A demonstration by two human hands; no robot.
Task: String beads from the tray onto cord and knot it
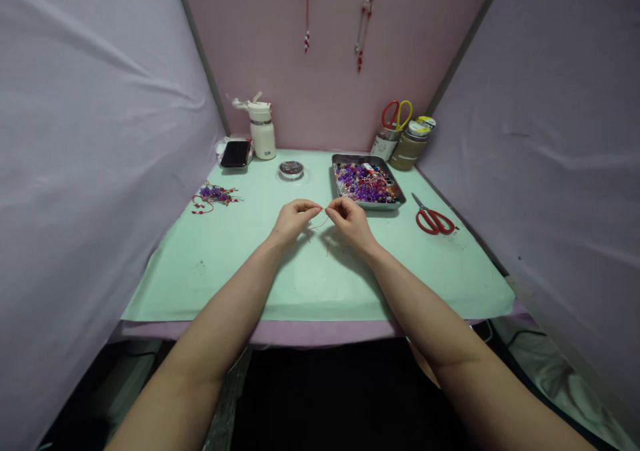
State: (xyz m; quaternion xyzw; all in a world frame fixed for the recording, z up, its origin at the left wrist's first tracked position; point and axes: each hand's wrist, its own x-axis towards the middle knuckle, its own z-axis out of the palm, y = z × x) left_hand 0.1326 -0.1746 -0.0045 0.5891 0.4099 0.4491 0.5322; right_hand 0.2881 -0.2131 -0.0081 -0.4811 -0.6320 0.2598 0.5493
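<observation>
Over the middle of the pale green tabletop, my left hand (pixel 295 220) and my right hand (pixel 351 220) meet nearly fingertip to fingertip. Both pinch a thin reddish cord (pixel 320 225), which sags in a small curve below the fingers, with loose ends hanging under each hand. Whether a bead or knot sits between the fingertips is too small to tell. Just behind my right hand stands a metal tray (pixel 367 206) full of purple, red and clear beads (pixel 357 181), with some cord and a small white item lying on top.
Red-handled scissors (pixel 434 220) lie at the right. Beaded strings (pixel 216 194) are heaped at the left. Along the back are a phone (pixel 235 154), a white bottle (pixel 263 134), a small round container (pixel 291 169), a jar (pixel 410 148) and a scissors holder (pixel 384 144). Fabric walls enclose both sides.
</observation>
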